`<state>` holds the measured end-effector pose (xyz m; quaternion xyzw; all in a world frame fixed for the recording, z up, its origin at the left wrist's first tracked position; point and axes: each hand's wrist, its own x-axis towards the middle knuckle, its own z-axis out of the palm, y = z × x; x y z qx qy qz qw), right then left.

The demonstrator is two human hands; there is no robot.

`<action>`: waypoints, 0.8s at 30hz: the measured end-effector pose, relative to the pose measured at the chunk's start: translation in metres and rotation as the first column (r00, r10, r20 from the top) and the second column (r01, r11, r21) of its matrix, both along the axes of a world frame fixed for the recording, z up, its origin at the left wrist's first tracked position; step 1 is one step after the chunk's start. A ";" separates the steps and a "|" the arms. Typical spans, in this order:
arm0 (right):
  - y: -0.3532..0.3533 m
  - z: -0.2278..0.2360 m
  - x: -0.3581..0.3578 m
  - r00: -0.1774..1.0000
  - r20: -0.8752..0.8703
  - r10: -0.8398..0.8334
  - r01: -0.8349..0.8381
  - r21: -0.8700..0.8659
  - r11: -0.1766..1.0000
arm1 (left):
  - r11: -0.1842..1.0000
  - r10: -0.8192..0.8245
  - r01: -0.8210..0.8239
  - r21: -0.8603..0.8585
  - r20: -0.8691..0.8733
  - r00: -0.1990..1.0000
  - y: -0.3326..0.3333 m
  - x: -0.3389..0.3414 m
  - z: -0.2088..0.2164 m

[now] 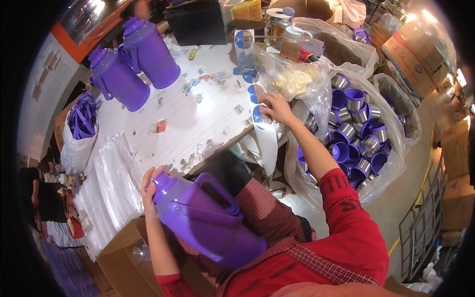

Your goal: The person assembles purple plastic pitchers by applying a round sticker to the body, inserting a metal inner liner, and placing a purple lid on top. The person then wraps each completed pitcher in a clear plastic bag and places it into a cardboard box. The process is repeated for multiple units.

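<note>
The left hand (pixel 151 195) grasps the top of a tilted purple jug (pixel 210 225) at near centre, while the right hand (pixel 278 108) touches a label strip (pixel 256 94) along the right edge of the table (pixel 173 111), any pinch being impossible to tell.

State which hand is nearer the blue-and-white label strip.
Right. The right hand is at the label strip; the left hand is farther off, lower in view, at the neck of the purple handled jug.
</note>
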<state>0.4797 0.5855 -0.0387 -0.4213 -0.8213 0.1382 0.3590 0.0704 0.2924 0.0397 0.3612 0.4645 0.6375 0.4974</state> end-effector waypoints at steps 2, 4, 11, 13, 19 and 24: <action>0.007 -0.007 -0.004 0.993 0.084 -0.086 0.101 -0.185 0.978 | 0.991 0.086 -0.087 -0.103 -0.018 0.996 0.001 0.000 -0.001; 0.010 -0.011 -0.006 0.995 0.001 -0.102 0.101 -0.191 0.976 | 0.996 0.053 -0.051 -0.078 0.020 0.998 0.001 -0.004 -0.002; 0.020 0.005 -0.012 0.976 0.199 -0.090 0.101 -0.042 0.994 | 0.983 0.080 -0.104 -0.149 -0.157 0.984 -0.008 -0.015 -0.005; 0.028 0.009 -0.010 0.955 0.287 -0.072 0.048 0.089 0.995 | 0.978 0.107 -0.131 -0.160 -0.149 0.983 -0.013 -0.015 -0.006; 0.054 0.008 -0.011 0.997 -0.035 0.070 -0.078 -0.507 0.858 | 0.964 0.119 -0.139 -0.227 -0.098 0.988 -0.025 -0.021 -0.011; 0.037 0.002 -0.006 0.976 0.212 0.055 0.003 -0.266 0.964 | 0.959 0.237 -0.256 -0.122 -0.148 0.960 -0.025 -0.033 -0.013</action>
